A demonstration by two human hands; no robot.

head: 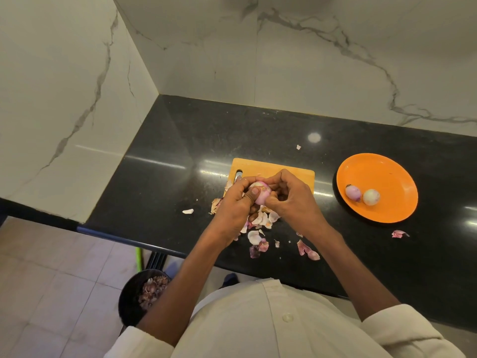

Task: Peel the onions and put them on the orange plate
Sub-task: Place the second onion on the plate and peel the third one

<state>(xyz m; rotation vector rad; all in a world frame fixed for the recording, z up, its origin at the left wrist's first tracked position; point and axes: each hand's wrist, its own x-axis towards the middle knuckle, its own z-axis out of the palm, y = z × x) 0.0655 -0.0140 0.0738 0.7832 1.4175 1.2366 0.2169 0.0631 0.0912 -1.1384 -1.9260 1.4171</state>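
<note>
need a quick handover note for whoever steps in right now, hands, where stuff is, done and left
Left hand: grips the onion over the cutting board, thumb across it.
Right hand: pinches at the same onion's skin.
Orange plate, to the right on the counter: two peeled onions lie on it.
Loose peels lie on the counter below the hands.
Done: two onions plated.
Left: finish peeling the held onion and set it on the plate. No other unpeeled onions visible.
</note>
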